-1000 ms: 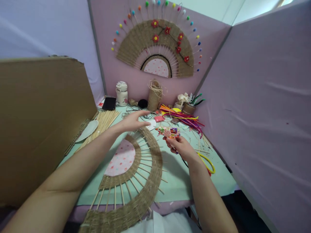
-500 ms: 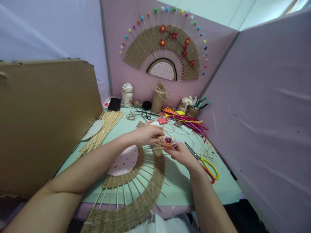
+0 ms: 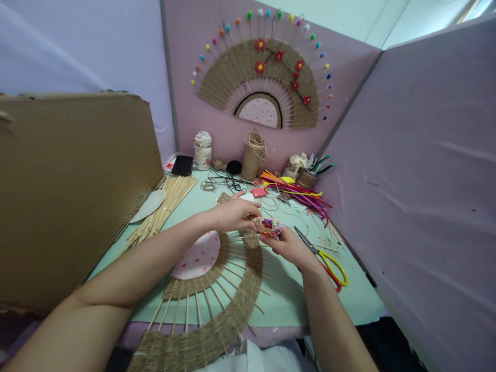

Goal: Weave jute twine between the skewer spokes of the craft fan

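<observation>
Between my two hands is a small round, multicoloured piece [image 3: 267, 226], red and orange in the middle with purple and cream around it; I cannot make out its exact kind. My left hand [image 3: 236, 213] grips its left side, fingers curled in. On its right and lower edge my right hand [image 3: 285, 243] is closed, thumb and fingers pressed together. Below the hands lies a half-round woven fan [image 3: 251, 289] of twine over thin sticks, with a pink dotted centre [image 3: 198, 256]. Its near end reaches past the table edge, and my left forearm covers part of it.
Scissors [image 3: 325, 258] lie right of my right hand. Behind are pipe cleaners [image 3: 298, 191], a twine spool [image 3: 253, 157], a white bottle [image 3: 203, 151] and a cup of pens [image 3: 308, 178]. Bamboo sticks [image 3: 166, 204] and a cardboard sheet [image 3: 77, 196] are left. A finished fan [image 3: 228, 72] hangs behind.
Hardly anything differs. The view has shifted very slightly, and both hands keep their hold on the multicoloured piece in the same place.
</observation>
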Tool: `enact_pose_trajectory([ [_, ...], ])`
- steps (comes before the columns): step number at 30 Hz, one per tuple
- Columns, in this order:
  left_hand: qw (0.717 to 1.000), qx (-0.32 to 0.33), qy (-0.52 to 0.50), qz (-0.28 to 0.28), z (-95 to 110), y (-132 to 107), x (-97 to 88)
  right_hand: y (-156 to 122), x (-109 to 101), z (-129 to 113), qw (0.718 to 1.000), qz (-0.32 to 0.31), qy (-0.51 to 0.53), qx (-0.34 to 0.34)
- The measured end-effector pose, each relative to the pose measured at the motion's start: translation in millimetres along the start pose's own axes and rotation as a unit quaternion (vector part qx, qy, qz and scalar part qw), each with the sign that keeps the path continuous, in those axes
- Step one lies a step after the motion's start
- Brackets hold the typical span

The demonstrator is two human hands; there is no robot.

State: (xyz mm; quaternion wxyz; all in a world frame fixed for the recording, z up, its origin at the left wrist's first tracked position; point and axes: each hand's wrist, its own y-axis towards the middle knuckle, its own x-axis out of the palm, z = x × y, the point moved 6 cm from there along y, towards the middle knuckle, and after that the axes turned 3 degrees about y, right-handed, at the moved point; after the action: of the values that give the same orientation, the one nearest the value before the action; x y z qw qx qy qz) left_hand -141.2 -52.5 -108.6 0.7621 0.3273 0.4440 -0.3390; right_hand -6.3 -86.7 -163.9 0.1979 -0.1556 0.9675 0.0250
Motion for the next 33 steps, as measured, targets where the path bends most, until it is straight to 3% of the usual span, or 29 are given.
enact_pose_trajectory([
  [7,0.999,-0.035,-0.017,-0.020,-12,-3,2.4,6,-4,0,1.000,-0.005,-0.012,-0.008],
  [9,0.998,-0.058,-0.034,0.008,-27,-4,-5.8,10,-16,4,0.999,0.030,-0.026,0.014],
  [11,0.990,-0.120,-0.036,0.063,-53,-9,-17.6,13,-31,10,0.995,0.072,-0.032,0.055],
  [13,0.968,-0.220,-0.028,0.120,-89,-18,-27.5,17,-41,15,0.991,0.090,-0.034,0.092],
  [15,0.934,-0.326,-0.057,0.136,-124,-29,-26.6,22,-44,19,0.989,0.085,-0.038,0.114],
  [19,0.854,-0.449,-0.236,0.119,-164,-45,-0.4,33,-35,25,0.989,0.054,-0.047,0.127],
  [21,0.815,-0.449,-0.345,0.125,-169,-45,12.5,38,-30,30,0.989,0.045,-0.052,0.130],
  [24,0.778,-0.403,-0.472,0.100,-168,-37,25.2,44,-27,39,0.988,0.043,-0.065,0.135],
  [33,0.722,-0.376,-0.579,0.042,-159,-29,40.1,48,-33,34,0.988,0.083,-0.057,0.119],
])
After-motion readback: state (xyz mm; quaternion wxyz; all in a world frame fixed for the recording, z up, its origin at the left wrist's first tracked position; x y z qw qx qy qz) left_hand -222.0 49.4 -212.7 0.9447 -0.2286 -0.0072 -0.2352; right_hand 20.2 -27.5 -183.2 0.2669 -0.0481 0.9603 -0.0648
